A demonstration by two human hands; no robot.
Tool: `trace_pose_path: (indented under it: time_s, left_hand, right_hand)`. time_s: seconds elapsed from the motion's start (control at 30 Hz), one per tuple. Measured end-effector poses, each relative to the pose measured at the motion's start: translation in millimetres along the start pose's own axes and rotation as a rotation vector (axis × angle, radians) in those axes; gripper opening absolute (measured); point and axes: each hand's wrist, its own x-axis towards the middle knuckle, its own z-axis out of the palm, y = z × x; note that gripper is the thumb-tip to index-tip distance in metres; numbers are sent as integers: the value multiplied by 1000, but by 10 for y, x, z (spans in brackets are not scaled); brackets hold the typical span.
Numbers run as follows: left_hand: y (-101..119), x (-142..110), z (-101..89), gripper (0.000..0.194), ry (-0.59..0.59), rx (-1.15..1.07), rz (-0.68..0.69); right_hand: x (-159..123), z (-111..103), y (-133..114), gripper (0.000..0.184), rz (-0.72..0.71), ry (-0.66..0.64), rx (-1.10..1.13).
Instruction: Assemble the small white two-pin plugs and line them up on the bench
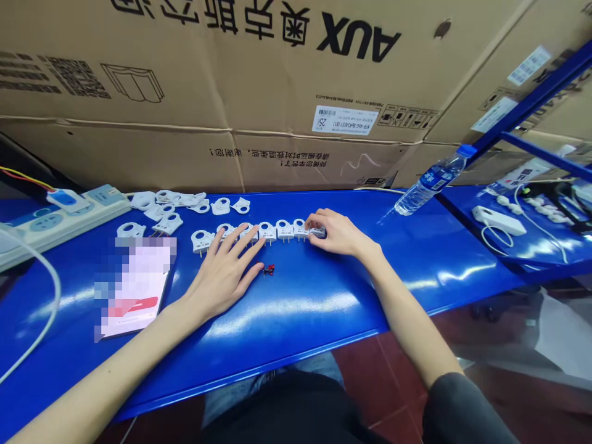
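Left hand (222,271): lies flat on the blue surface (324,296), fingers (240,237) spread wide and released, gripping nothing; their tips reach the near edge of the plug row.
Right hand (335,233): fingers curled down, pinching the white plug (317,232) at the right end of the row.
Plug row (259,233): white plugs side by side, prongs toward the near edge, running between both hands.
Red bit (269,269): small, just right of the left fingertips, apart from them.
Loose plugs (185,200): heaped far left.
Water bottle (432,180): lying tilted, far right.
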Motion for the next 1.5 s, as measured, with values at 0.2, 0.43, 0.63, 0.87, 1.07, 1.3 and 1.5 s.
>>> trace_pose_path:
  time_s: [0.2, 0.43, 0.63, 0.87, 1.07, 1.3, 1.5]
  left_hand:
    - [3, -2, 8, 55, -16, 1, -15]
    - [-18, -9, 24, 60, -41, -23, -2]
    - [-17, -10, 24, 61, -26, -54, -22]
    - [79, -28, -101, 56, 64, -49, -47]
    - [376, -332, -321, 53, 213, -109, -227]
    - [739, -613, -183, 72, 120, -73, -382]
    - [795, -658, -116, 69, 62, 15, -346]
  right_hand:
    - [1, 2, 3, 16, -12, 10, -6]
    - [8, 4, 12, 19, -11, -10, -12]
    - [-24, -34, 45, 23, -1, 40, 25]
    - [-17, -61, -41, 25, 1, 143, -19]
    - [-352, -8, -550, 32, 50, 146, 0]
    - [-769, 352, -1143, 71, 230, 100, 124]
    - [-743, 571, -1259, 72, 261, -2, 63]
